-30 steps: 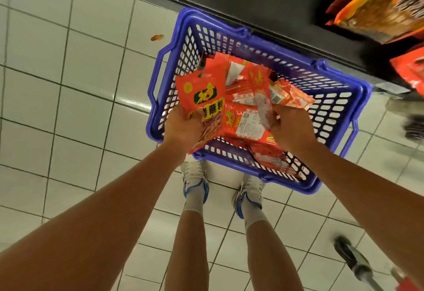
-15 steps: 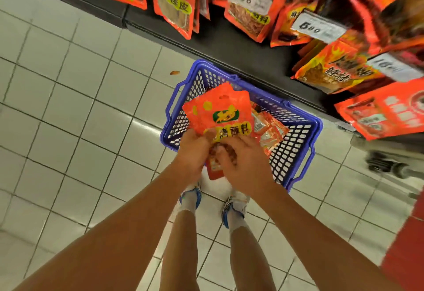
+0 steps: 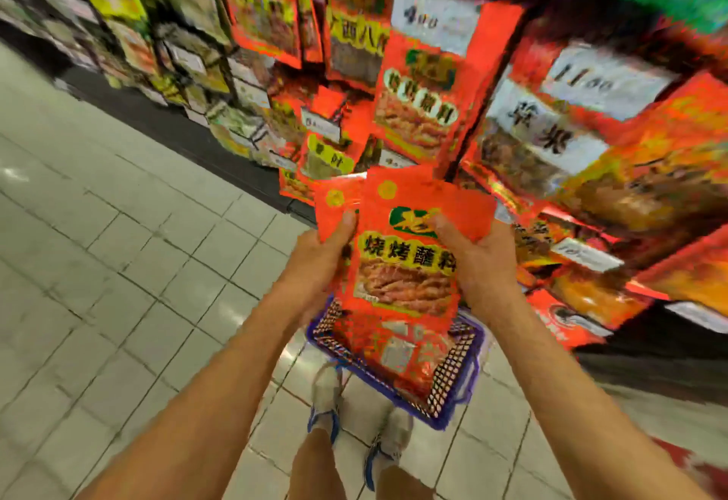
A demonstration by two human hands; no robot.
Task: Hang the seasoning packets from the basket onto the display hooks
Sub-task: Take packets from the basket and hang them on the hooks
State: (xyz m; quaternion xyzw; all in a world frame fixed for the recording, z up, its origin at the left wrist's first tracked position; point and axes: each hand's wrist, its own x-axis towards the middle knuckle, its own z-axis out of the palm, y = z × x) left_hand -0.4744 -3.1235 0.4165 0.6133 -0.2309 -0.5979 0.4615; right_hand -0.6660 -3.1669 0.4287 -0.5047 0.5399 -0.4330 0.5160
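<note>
I hold a small fanned stack of red seasoning packets [image 3: 402,263] with yellow lettering in front of me. My left hand [image 3: 319,259] grips the stack's left edge with the thumb on top. My right hand [image 3: 478,263] grips the right edge, thumb on the front packet. Below them the blue basket [image 3: 453,393] stands on the floor with more red packets [image 3: 398,353] inside. A matching packet [image 3: 421,101] hangs on the display straight ahead. The hooks themselves are blurred and hidden behind packets.
The display [image 3: 571,137] is packed with hanging red and orange packets and white price tags [image 3: 433,18]. Its dark base [image 3: 177,133] runs along the white tiled floor [image 3: 118,263]. My two feet [image 3: 354,420] stand just behind the basket.
Both hands lifted the packets up from over the basket to display height and fanned them apart. The view swung up from the floor to the shelves and is blurred.
</note>
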